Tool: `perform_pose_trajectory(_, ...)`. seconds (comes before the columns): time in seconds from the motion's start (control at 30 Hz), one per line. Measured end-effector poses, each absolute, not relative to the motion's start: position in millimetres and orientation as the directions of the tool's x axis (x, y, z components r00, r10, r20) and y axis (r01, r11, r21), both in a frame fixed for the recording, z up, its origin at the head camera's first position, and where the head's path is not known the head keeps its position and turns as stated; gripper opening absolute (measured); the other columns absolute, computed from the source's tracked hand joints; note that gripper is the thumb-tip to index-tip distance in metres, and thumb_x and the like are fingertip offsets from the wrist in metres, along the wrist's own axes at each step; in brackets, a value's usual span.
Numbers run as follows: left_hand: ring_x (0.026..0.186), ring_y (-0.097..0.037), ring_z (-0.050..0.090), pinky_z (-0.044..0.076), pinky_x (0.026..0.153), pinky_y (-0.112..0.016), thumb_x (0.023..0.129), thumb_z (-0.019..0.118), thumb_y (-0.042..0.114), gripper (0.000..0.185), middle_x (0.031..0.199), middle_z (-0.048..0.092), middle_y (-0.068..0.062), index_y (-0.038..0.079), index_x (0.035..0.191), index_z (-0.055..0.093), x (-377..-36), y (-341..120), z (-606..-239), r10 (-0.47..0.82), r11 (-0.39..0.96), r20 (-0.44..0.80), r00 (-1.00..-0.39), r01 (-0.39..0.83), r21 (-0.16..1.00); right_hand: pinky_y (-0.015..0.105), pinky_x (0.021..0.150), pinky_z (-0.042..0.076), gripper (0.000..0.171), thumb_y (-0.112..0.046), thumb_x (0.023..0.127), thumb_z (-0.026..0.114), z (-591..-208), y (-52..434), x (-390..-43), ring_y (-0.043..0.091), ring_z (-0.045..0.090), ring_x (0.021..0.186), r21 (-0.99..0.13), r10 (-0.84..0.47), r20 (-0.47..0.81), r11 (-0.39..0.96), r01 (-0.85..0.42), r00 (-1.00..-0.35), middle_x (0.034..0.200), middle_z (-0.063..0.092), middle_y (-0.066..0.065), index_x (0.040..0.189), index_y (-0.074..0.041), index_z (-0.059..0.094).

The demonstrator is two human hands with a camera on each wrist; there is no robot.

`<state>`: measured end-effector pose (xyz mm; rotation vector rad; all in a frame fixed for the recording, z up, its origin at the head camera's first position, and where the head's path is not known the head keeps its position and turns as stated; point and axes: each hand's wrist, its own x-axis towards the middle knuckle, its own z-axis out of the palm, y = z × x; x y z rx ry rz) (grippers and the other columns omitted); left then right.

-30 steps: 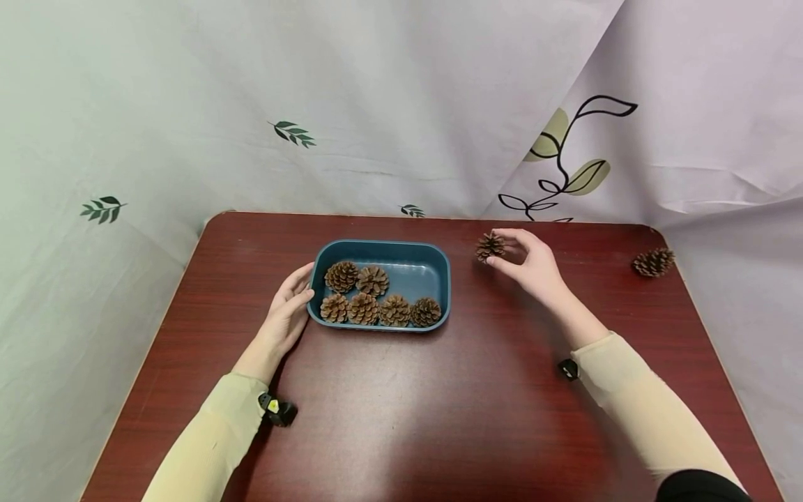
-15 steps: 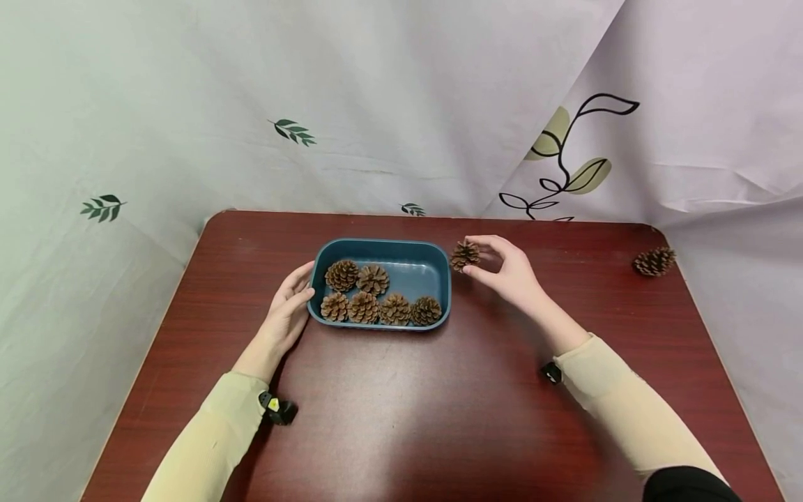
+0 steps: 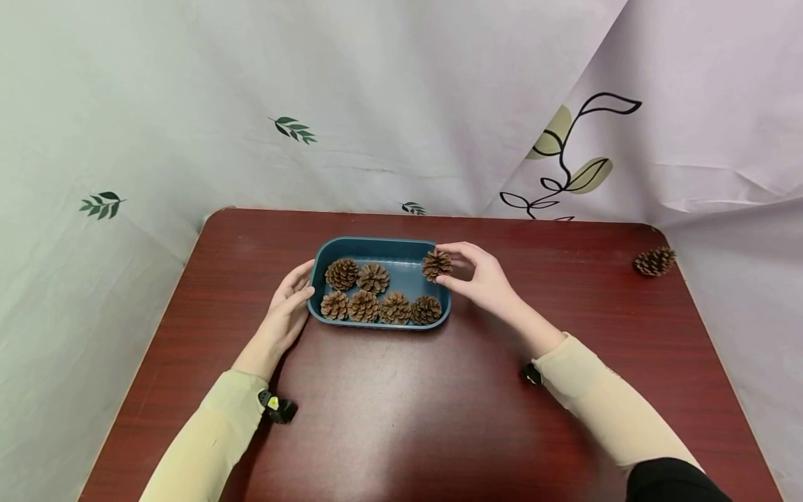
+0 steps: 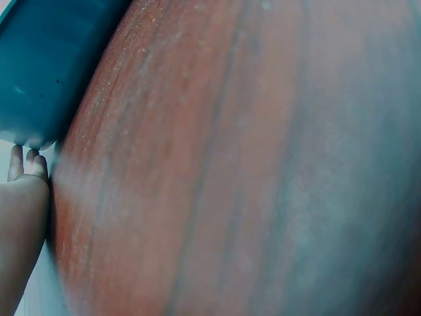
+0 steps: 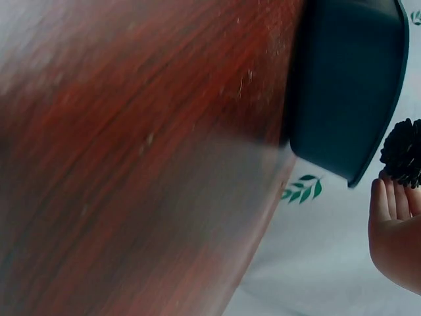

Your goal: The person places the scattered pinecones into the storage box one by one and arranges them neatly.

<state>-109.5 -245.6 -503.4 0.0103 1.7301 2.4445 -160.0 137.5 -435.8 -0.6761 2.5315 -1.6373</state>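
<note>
In the head view my left hand [image 3: 286, 310] rests against the left end of a blue rectangular plastic bin [image 3: 404, 270], thumb tip at the rim. The left wrist view has straight fingers [image 4: 31, 164] touching the bin's end. My right hand [image 3: 483, 279] pinches a brown pine cone [image 3: 436, 265] between thumb and fingertips, over the bin's back right corner. From the right wrist, this pine cone [image 5: 403, 153] appears dark, above the bin's rim. Several other pine cones [image 3: 364, 307] lie inside the bin, with four-sided walls round them, mostly along its front and left.
One more pine cone [image 3: 654, 261] lies near the back right corner of the reddish-brown table [image 3: 389, 404]. A white cloth [image 3: 401, 104] with leaf prints hangs behind the table. Both wrists carry small black cameras.
My right hand has carried its pine cone leftward, from the table to the right of the bin to over the bin's right end. My left hand stays at the bin.
</note>
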Motion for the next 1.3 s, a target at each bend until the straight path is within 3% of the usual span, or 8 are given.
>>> perform_pose_trajectory(0.23,0.133,-0.004,0.055,0.049,0.102,-0.020,0.109,0.045,-0.001,0.056,0.147,0.055,0.012,0.008,0.163,0.033,-109.6,-245.4,-503.0,0.128,-0.335,-0.074,-0.989,-0.113,0.936,0.037,0.110,0.054,0.053,-0.003,0.091,0.083,-438.9,121.6,-160.4,0.034,0.067,0.129,-0.864,-0.464,0.164,0.358,-0.354,-0.870,0.138,0.067,0.017,0.140,-0.001,0.065)
perform_pose_trajectory(0.5,0.134,-0.005,0.054,0.049,0.103,-0.020,0.109,0.045,0.000,0.057,0.148,0.054,0.012,0.008,0.164,0.032,-109.6,-247.0,-503.9,0.133,-0.329,-0.079,-0.988,-0.119,0.937,0.047,0.108,0.056,0.051,-0.006,0.092,0.083,-440.6,106.0,-165.3,0.034,0.068,0.128,-0.825,-0.530,0.146,0.400,-0.399,-0.835,0.139,0.067,0.017,0.140,-0.002,0.066)
perform_pose_trajectory(0.7,0.135,-0.005,0.054,0.048,0.103,-0.021,0.109,0.046,0.000,0.056,0.149,0.054,0.012,0.009,0.163,0.033,-109.5,-247.7,-504.7,0.134,-0.330,-0.079,-0.988,-0.120,0.936,0.044,0.108,0.056,0.053,-0.012,0.093,0.083,-439.6,97.6,-172.6,0.031,0.067,0.128,-0.738,-0.592,0.144,0.470,-0.484,-0.793,0.141,0.067,0.014,0.142,-0.003,0.065)
perform_pose_trajectory(1.3,0.135,-0.004,0.053,0.048,0.104,-0.021,0.110,0.045,0.000,0.055,0.149,0.054,0.011,0.009,0.163,0.034,-110.1,-248.4,-506.9,0.138,-0.335,-0.071,-0.988,-0.114,0.935,0.041,0.099,0.059,0.054,-0.022,0.093,0.085,-441.5,88.2,-185.8,0.025,0.073,0.116,-0.577,-0.663,0.046,0.593,-0.562,-0.747,0.142,0.069,0.010,0.143,-0.011,0.067)
